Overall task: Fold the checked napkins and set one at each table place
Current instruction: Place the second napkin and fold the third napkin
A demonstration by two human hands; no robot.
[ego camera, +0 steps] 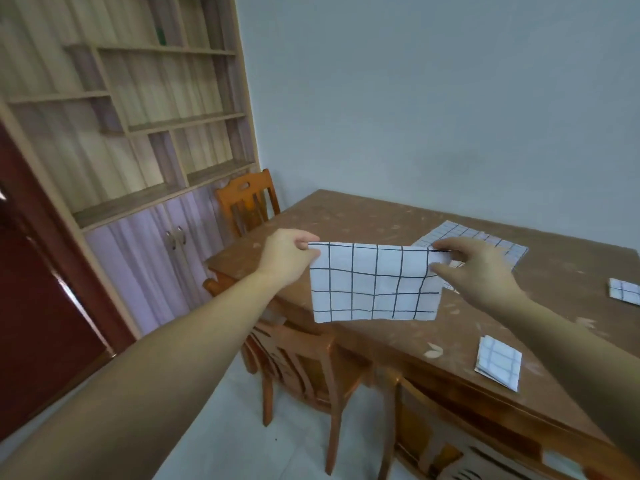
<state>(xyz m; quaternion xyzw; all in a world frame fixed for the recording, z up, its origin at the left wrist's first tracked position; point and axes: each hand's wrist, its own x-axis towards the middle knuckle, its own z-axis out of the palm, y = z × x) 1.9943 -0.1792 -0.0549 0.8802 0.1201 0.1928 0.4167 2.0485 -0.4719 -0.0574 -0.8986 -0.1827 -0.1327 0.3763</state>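
Observation:
A white napkin with a black check (pixel 374 282) hangs in the air above the table's near left part, folded in half. My left hand (pixel 285 252) pinches its upper left corner. My right hand (pixel 474 268) pinches its upper right corner. Behind my right hand an unfolded checked napkin (pixel 485 239) lies flat on the brown table (pixel 363 216). A small folded napkin (pixel 498 363) lies near the table's front edge. Another folded napkin (pixel 625 291) lies at the right border of the view.
A wooden chair (pixel 247 199) stands at the table's far left end. Two more chairs (pixel 304 368) are tucked under the near side. A tall shelf unit with cupboard doors (pixel 145 140) fills the left wall, next to a dark red door (pixel 38 306).

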